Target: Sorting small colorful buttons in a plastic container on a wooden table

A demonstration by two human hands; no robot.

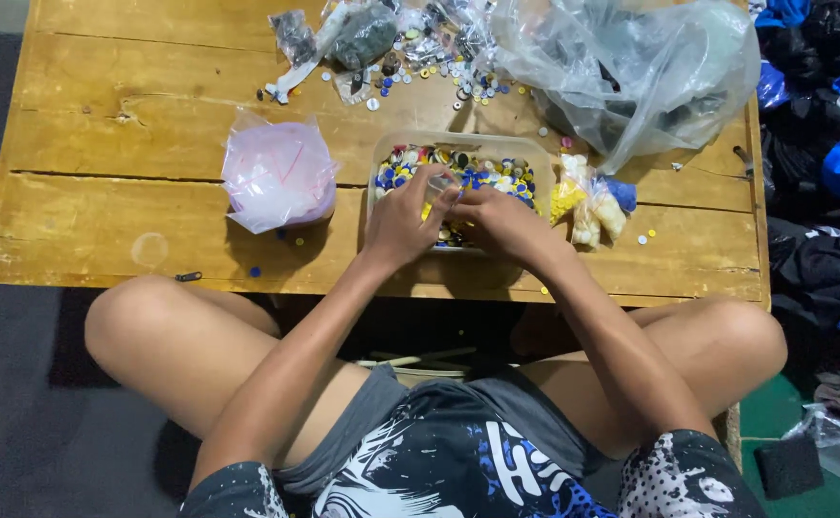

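Right now your left hand [403,219] and right hand [497,219] meet over the near edge of the tub [382,153] of coloured buttons [497,175] on the table [104,115]. Your fingers pinch together around something small and clear between them; what it is, you can't tell. A pink bag [278,175] sits left of the tub, small yellow packets [588,206] just right, a big clear bag [631,67] beyond.

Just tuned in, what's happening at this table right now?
A person sits cross-legged at a low wooden table. Both hands, the left hand and right hand, meet over a clear tub full of small coloured buttons, pinching something too small to make out. A pink bag lies to the left.
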